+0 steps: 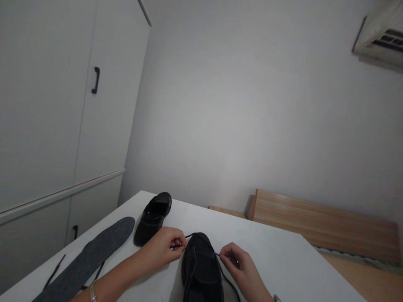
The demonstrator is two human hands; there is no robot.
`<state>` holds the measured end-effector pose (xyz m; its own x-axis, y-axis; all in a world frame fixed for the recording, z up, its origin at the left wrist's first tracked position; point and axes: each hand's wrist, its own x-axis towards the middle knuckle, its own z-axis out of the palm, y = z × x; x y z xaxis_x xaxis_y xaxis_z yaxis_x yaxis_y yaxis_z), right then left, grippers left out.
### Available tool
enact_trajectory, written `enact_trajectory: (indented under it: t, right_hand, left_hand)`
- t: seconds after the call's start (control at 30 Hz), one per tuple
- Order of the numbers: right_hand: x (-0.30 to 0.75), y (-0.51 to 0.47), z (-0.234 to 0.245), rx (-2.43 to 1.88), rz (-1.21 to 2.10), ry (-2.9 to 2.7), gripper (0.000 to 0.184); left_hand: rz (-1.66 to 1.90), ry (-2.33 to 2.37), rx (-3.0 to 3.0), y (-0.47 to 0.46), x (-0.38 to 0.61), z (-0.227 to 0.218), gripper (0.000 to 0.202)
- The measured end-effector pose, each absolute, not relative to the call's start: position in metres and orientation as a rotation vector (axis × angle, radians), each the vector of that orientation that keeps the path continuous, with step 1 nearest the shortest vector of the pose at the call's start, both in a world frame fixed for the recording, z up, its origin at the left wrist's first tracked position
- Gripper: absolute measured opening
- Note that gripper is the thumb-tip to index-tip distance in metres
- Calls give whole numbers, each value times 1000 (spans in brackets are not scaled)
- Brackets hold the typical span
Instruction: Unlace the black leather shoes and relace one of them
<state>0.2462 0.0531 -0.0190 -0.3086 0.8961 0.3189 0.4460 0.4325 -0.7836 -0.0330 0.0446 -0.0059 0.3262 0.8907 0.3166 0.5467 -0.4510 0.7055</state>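
Observation:
A black shoe (206,268) lies on the white table in front of me, cut off by the bottom of the view. Just left of its far end, my left hand (171,246) pinches a thin black shoelace (189,235). On the shoe's other side, my right hand (236,264) is closed with thumb and finger on a lace too, which runs over to the shoe. Another stretch of lace hangs down along the shoe's right side. A second black shoe (153,219) rests behind my left forearm, apart from the hand.
A grey insole (103,247) lies at the table's left, with a loose black lace (54,272) beside it. The white tabletop (252,235) ends near the wall. A white cabinet (56,105) stands left; a wooden board (315,222) is beyond the right edge.

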Motion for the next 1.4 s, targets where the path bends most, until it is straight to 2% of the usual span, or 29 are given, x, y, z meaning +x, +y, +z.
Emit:
enact_trajectory:
  t: [0.27,0.93,1.13,1.23,1.33,1.4]
  right_hand:
    - [242,48,-15,-1143,587,-2047,16]
    - [236,35,-5,-1060,389,-2235,21]
    - [233,34,-6,-1123,168,-2216,21]
    - [232,35,-5,-1152,278,-2211,25]
    - [231,35,-1,-1158,408,-2215,29]
    - [229,33,5,-1170,479,-2213,31]
  left_hand:
    - [929,1296,2292,41,-31,-4,18]
    - [998,1388,2644,27,-15,-6,17]
    - [884,1369,2494,32,-15,-7,22]
    - [885,1361,2316,30,-11,2,31]
    - [818,1391,2263,25,-4,22,25]
    - [711,1481,2289,23,1,36,40]
